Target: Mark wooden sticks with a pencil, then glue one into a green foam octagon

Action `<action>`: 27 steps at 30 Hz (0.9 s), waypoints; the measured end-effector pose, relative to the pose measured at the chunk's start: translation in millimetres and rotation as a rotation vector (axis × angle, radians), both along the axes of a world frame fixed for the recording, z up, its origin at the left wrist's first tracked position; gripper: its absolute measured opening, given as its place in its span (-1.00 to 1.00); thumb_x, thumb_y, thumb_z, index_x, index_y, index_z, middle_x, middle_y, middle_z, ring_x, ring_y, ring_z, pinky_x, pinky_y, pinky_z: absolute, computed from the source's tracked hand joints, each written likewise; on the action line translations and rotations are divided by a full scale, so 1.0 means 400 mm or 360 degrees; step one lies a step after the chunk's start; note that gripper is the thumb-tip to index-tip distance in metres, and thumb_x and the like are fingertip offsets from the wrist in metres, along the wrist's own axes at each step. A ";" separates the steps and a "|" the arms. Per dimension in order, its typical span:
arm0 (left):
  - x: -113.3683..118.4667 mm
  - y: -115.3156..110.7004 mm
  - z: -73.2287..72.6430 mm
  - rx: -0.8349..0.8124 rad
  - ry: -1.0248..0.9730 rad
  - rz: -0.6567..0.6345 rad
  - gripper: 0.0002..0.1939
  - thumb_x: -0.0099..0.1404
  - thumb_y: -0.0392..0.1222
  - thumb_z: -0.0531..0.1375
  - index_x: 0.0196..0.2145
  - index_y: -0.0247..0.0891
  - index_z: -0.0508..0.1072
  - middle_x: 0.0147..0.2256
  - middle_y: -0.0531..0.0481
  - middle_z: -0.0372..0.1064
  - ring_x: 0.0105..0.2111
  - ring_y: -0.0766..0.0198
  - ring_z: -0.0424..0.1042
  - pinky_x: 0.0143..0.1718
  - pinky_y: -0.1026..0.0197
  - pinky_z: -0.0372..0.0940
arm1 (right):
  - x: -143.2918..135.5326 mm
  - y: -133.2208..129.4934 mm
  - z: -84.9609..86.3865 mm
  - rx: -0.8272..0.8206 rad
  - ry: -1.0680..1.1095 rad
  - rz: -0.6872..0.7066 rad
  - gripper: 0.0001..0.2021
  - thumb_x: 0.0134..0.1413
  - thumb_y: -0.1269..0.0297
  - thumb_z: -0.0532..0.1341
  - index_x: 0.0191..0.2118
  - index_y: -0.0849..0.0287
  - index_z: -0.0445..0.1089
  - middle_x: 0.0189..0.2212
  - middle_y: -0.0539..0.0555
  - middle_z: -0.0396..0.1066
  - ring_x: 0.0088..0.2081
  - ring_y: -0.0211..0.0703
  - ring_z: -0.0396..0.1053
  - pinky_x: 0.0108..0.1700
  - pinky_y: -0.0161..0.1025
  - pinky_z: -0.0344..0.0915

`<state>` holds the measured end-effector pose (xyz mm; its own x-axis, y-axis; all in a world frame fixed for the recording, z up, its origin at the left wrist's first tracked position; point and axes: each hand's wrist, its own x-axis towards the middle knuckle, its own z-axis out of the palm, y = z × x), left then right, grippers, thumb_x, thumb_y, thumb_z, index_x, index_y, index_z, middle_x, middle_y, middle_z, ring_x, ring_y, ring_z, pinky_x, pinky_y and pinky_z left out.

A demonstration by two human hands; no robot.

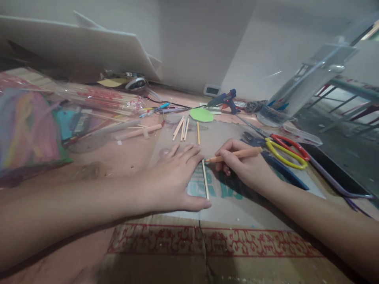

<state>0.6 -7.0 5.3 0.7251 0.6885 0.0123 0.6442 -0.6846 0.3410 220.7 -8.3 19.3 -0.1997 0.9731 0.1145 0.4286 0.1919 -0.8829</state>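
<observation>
My left hand (177,169) lies spread over a plastic-looking sheet (237,211). Its thumb touches the near end of a thin wooden stick (205,179), and its index finger rests by the far end. An orange pen (242,154) is gripped in my right hand (239,159), its tip at the stick's far end. Just beyond, another short stick (198,133) lies in line with the first. Several short sticks (181,129) sit in a small group to its left, close to a light green paper shape (201,115).
Right of my right hand are scissors (288,152) with red and yellow handles, dark blue-handled pliers (286,171) and a phone (334,169). A blue glue gun (223,100) and a clear container (275,112) stand behind. Bagged sticks (103,96) and a colourful bag (32,126) lie left.
</observation>
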 end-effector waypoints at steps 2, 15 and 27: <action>0.000 0.001 0.000 -0.0002 0.0004 -0.0010 0.08 0.18 0.41 0.26 0.38 -0.46 0.17 0.45 -0.43 -0.07 0.47 -0.30 -0.15 0.44 -0.36 -0.20 | -0.002 0.000 -0.001 -0.0028 -0.0020 0.0014 -0.76 0.30 0.14 0.22 -0.36 0.15 0.35 -0.54 -0.01 0.50 -0.62 -0.34 0.30 -0.58 -0.37 0.20; -0.001 0.002 0.002 -0.0011 0.0019 -0.0012 0.08 0.19 0.40 0.25 0.39 -0.45 0.14 0.45 -0.42 -0.08 0.47 -0.28 -0.14 0.44 -0.35 -0.20 | -0.009 0.004 0.002 -0.0063 -0.0075 0.0009 -0.79 0.28 0.17 0.23 -0.35 0.15 0.34 -0.53 -0.01 0.50 -0.64 -0.36 0.25 -0.61 -0.39 0.15; 0.000 0.001 0.000 0.0018 -0.0004 -0.0027 0.00 0.20 0.39 0.25 0.34 -0.42 0.25 0.44 -0.41 -0.03 0.46 -0.29 -0.11 0.44 -0.36 -0.17 | -0.001 0.005 0.001 -0.0068 -0.0036 0.0128 -0.77 0.26 0.20 0.22 -0.42 0.12 0.31 -0.61 -0.02 0.49 -0.66 -0.33 0.24 -0.59 -0.35 0.11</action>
<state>0.5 -6.7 5.2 0.7367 0.6759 0.0216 0.6316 -0.6992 0.3349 220.5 -6.1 19.6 -0.2794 0.9578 0.0682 0.4331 0.1891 -0.8813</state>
